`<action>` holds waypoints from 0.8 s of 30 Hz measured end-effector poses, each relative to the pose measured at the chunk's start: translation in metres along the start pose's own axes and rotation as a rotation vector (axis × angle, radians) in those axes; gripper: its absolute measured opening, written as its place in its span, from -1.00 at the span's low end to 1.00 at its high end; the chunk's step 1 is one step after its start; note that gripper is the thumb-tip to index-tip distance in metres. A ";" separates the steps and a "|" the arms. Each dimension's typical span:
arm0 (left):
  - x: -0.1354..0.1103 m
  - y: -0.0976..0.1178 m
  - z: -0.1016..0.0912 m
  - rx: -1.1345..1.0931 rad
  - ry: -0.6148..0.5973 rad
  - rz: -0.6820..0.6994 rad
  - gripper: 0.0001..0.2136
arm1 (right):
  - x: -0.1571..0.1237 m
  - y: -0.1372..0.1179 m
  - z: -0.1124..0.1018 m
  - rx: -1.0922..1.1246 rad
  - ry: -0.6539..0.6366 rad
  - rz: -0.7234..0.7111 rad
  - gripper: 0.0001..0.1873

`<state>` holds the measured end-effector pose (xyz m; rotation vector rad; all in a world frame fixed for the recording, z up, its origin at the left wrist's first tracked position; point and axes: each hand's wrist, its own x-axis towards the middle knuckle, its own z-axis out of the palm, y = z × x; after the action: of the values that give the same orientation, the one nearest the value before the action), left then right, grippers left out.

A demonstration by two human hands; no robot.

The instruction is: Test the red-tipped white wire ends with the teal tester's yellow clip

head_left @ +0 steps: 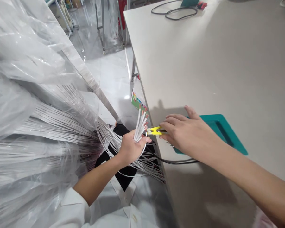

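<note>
My left hand (130,147) is closed round a small bunch of white wires (140,126) whose ends point upward beside the table edge. These wires belong to a large fan of white wires (61,126) that spreads out to the left from under clear plastic sheeting. My right hand (187,131) lies on the table and grips a yellow-handled cutter (154,130), whose tip sits right at the wire ends. Just behind my right hand lies a teal tray (230,136).
The grey table (216,63) fills the right side. A black cable (178,161) runs from under my right hand over the table edge. Another black cable loop (173,12) lies at the far end. Clear plastic sheeting (26,47) and metal racks stand left, over a glossy floor.
</note>
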<state>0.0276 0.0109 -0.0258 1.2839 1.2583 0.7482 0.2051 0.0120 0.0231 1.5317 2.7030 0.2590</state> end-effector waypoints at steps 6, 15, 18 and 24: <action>-0.001 0.004 0.000 -0.046 0.025 -0.020 -0.66 | -0.002 -0.003 0.004 0.025 -0.025 0.017 -0.57; -0.007 0.008 -0.008 -0.121 0.016 -0.067 -0.63 | -0.006 -0.001 0.007 0.086 0.123 0.014 -0.44; -0.009 0.008 -0.012 -0.161 0.022 -0.085 -0.59 | -0.007 -0.005 0.001 0.170 0.295 0.049 -0.52; -0.016 0.007 -0.020 -0.256 0.006 -0.070 -0.87 | -0.011 -0.011 -0.020 0.322 0.570 0.115 -0.81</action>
<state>0.0066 0.0025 -0.0122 1.0257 1.1643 0.8344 0.1989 -0.0055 0.0401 1.9575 3.2178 0.3172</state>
